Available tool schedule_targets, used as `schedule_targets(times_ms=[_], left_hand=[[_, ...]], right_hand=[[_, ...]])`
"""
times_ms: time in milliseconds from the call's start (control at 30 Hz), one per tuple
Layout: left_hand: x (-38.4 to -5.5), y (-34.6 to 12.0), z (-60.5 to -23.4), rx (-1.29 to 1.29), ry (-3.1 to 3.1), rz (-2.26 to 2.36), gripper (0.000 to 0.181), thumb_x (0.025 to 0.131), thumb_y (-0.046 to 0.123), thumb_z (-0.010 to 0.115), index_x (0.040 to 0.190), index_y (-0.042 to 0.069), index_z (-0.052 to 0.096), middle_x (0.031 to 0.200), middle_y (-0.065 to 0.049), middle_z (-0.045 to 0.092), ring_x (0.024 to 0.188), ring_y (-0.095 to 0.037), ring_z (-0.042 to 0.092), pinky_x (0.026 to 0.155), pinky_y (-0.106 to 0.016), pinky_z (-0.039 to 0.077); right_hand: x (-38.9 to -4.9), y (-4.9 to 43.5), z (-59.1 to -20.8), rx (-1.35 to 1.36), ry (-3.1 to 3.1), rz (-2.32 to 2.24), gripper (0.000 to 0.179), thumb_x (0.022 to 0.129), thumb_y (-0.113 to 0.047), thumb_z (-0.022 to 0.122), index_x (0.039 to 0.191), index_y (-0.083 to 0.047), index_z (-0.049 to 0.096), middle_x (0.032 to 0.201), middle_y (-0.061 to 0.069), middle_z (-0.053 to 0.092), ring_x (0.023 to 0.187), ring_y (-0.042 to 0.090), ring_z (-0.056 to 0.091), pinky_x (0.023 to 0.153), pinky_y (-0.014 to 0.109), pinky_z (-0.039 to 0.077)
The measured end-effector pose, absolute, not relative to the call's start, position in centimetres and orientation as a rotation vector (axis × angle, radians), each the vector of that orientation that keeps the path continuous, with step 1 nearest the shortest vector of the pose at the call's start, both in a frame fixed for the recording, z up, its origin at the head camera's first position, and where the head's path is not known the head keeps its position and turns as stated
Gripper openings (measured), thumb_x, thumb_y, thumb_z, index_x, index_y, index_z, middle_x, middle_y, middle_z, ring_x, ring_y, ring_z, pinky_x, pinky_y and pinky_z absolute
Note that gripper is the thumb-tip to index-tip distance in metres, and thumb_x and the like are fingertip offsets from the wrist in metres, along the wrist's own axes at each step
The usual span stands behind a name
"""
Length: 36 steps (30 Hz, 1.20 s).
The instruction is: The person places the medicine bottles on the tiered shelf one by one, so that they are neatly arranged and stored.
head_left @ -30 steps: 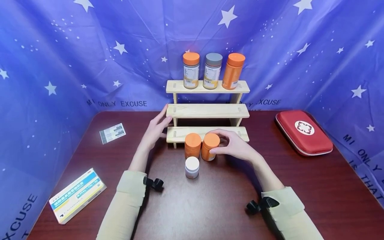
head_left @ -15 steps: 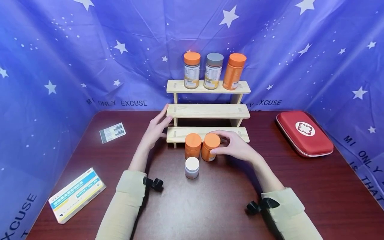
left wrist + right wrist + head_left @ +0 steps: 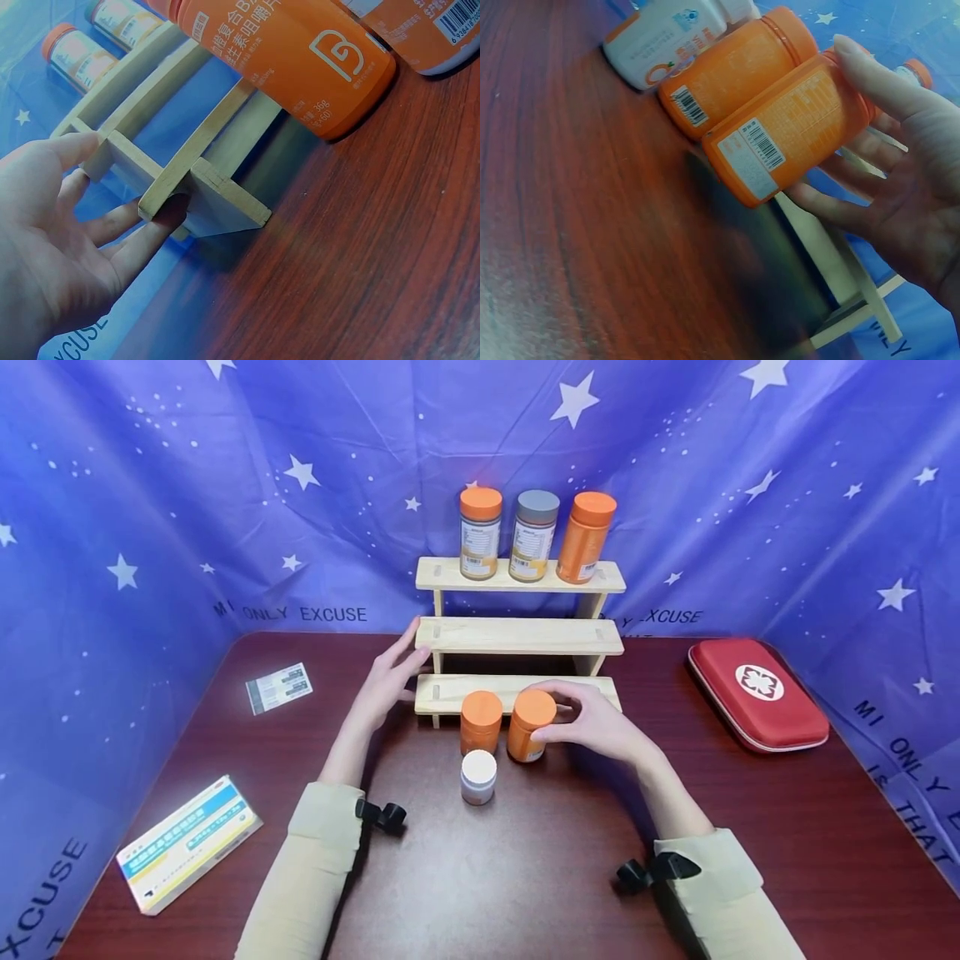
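Wooden three-tier shelf rack (image 3: 517,635), pale in finish, stands before us, its left end gripped by our left hand (image 3: 384,685) with fingers partly spread, while in front we curl our right hand (image 3: 600,722) around one orange cylindrical plastic bottle (image 3: 525,727), just beside a matching orange bottle (image 3: 481,717) and a smaller white bottle (image 3: 478,777).

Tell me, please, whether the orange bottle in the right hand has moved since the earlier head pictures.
Yes, slightly to the right: against the wooden rack, the held orange bottle has shifted, widening its gap from the other orange bottle.
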<state>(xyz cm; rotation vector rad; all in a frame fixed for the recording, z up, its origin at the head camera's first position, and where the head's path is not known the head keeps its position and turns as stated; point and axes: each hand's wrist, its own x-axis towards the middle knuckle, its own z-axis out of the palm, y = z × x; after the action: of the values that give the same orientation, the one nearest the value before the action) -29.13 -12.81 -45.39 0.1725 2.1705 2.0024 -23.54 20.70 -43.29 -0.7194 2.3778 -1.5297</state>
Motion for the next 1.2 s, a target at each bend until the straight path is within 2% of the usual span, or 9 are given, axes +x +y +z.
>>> schedule_targets(times_ms=[300, 467, 800, 1200], left_hand=[[-29.1, -12.9, -45.6, 0.158, 2.19, 1.997, 0.063, 0.105, 0.045, 0.056, 0.16, 0.048, 0.026, 0.172, -0.003, 0.023, 0.14, -0.041, 0.053, 0.09, -0.058, 0.061], [-29.0, -12.8, -45.8, 0.157, 2.161, 2.005, 0.062, 0.105, 0.044, 0.056, 0.159, 0.049, 0.026, 0.173, -0.001, 0.022, 0.141, -0.041, 0.052, 0.092, -0.06, 0.06], [-29.1, -12.5, -45.9, 0.165, 2.175, 1.998, 0.064, 0.105, 0.045, 0.056, 0.161, 0.046, 0.026, 0.172, -0.002, 0.023, 0.141, -0.042, 0.052, 0.091, -0.058, 0.061], [-29.2, -12.8, -45.2, 0.165, 2.206, 1.975, 0.063, 0.104, 0.047, 0.056, 0.159, 0.05, 0.026, 0.173, -0.001, 0.022, 0.142, -0.04, 0.052, 0.09, -0.057, 0.061]], right_hand=[[-23.4, 21.6, -41.9, -0.744, 2.436, -1.607, 0.053, 0.084, -0.008, 0.085, 0.133, -0.013, 0.065, 0.119, -0.002, 0.072, 0.107, 0.01, 0.069, 0.092, 0.024, 0.059], [-23.0, 22.1, -41.2, -0.706, 2.477, -1.66, 0.049, 0.084, -0.005, 0.083, 0.13, -0.012, 0.065, 0.114, -0.007, 0.072, 0.102, 0.01, 0.07, 0.088, 0.021, 0.059], [-22.4, 22.6, -40.4, -0.689, 2.548, -1.804, 0.05, 0.084, 0.003, 0.077, 0.132, -0.002, 0.063, 0.107, -0.011, 0.071, 0.094, 0.006, 0.068, 0.087, 0.017, 0.057], [-22.8, 22.6, -39.8, -0.651, 2.489, -2.036, 0.045, 0.085, 0.008, 0.071, 0.128, -0.006, 0.066, 0.109, -0.005, 0.071, 0.099, 0.009, 0.066, 0.089, 0.017, 0.055]])
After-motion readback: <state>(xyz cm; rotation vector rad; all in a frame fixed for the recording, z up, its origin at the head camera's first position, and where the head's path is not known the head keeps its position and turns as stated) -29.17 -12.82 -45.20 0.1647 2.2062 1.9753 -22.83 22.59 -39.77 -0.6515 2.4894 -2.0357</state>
